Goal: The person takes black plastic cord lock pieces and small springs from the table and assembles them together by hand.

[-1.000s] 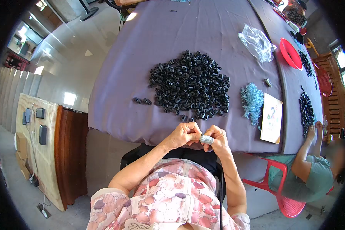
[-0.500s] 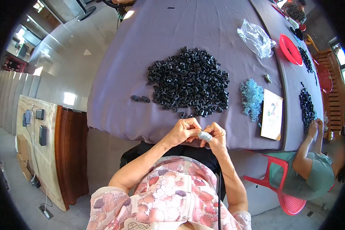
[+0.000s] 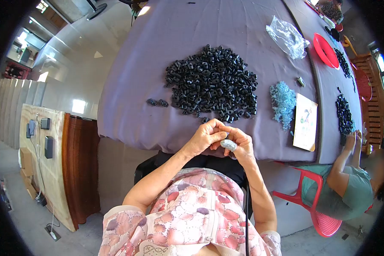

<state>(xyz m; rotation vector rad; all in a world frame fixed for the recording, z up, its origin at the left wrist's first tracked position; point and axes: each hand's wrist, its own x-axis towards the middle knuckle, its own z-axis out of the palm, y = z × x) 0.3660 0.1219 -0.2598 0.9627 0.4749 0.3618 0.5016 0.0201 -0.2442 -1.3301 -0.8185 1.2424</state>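
My left hand is closed in a pinch at the table's front edge, its fingertips meeting those of my right hand. A silvery-grey rounded object is at the closed fingers of my right hand; whether it is gripped or wrapped around a finger, I cannot tell. Something small and dark shows between the fingertips, mostly hidden. Just beyond my hands lies a large heap of small black plastic parts. Two joined-looking black pieces sit apart to its left.
Right of the heap are small clear-blue pieces, a printed card, a small greyish object and a plastic bag. A red bowl stands farther off. A co-worker sits at right by another black pile.
My hands have shifted slightly up, and my right fingers have curled over toward the left ones. The silvery-grey object has turned a little. The whole view has moved slightly.
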